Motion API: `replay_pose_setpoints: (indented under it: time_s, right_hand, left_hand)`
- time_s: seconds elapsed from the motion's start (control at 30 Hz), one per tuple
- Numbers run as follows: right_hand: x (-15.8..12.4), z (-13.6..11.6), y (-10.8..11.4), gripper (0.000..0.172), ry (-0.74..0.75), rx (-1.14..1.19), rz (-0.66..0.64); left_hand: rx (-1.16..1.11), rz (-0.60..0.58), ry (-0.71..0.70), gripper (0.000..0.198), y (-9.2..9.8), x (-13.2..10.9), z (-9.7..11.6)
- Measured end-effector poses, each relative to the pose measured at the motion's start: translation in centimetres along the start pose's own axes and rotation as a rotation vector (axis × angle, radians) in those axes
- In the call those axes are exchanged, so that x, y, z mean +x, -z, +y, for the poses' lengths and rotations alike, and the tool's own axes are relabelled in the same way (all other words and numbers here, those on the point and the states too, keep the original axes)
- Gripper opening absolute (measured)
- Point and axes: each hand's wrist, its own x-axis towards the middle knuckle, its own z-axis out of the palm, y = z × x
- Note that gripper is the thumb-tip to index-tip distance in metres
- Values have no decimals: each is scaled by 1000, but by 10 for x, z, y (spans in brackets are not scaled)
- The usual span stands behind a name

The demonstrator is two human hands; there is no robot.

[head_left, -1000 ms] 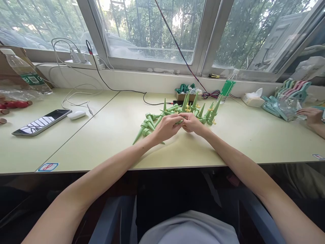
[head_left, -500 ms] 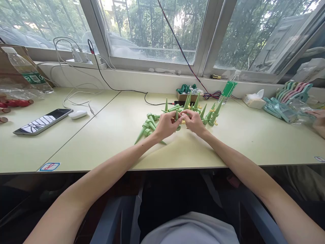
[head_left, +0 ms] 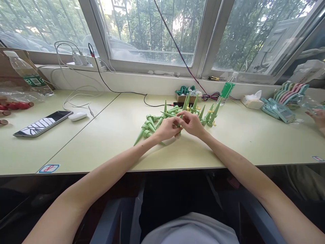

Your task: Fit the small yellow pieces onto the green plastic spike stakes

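Note:
My left hand (head_left: 168, 129) and my right hand (head_left: 191, 123) meet at the middle of the pale green table (head_left: 106, 135), fingers curled round one green plastic spike (head_left: 178, 126) held between them. A pile of loose green spikes (head_left: 149, 124) lies on the table just left of my left hand. Behind my right hand several green spikes with small yellow parts (head_left: 206, 113) stand upright, tips up.
A phone (head_left: 42, 123) and a white mouse (head_left: 77, 116) lie at the left, with a water bottle (head_left: 26, 74) and cables behind. A green bottle (head_left: 225, 90), a tissue pack (head_left: 252, 100) and coloured plastic pieces (head_left: 280, 101) sit at the right, near another person's hand (head_left: 317, 118).
Both hands stay together on the green spike, and their fingers have shifted on it. The other person's hand at the right has drawn back toward the frame's edge.

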Motion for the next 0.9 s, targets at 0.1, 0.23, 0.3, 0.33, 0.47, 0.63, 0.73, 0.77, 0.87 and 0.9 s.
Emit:
replay_pose_setpoints:
  time_s: [0.1, 0.23, 0.3, 0.33, 0.47, 0.63, 0.73, 0.77, 0.87, 0.9]
  right_hand:
    - [0, 1, -1, 33, 7, 7, -31]
    - [1, 1, 0, 35, -12, 29, -53]
    - [1, -1, 0, 35, -29, 14, -47]
    - [1, -2, 1, 35, -40, 3, -40]
    - [2, -3, 3, 35, -57, -53, 40]
    - [7, 7, 20, 36, -33, -167, 290]
    - [11, 17, 36, 35, -18, -233, 368]
    - [12, 20, 40, 34, -6, -249, 373]
    - [14, 27, 49, 31, 29, -289, 350]
    - [14, 28, 51, 30, 38, -303, 318]
  left_hand:
    - [-117, -14, 54, 13, -1, 0, -2]
    - [-233, -19, 86, 18, -2, 1, 1]
    - [-267, -21, 87, 18, -2, 1, 3]
    - [-278, -25, 80, 17, -2, 0, 4]
    - [-231, 35, 10, 20, 0, -1, 8]
    - [85, 422, -191, 12, 5, -1, 14]
    - [146, 450, -294, 10, 5, 0, 14]
    - [153, 438, -311, 10, 5, 0, 12]
    - [182, 364, -357, 10, 0, 0, 6]
    - [190, 337, -374, 9, -2, 0, 5]
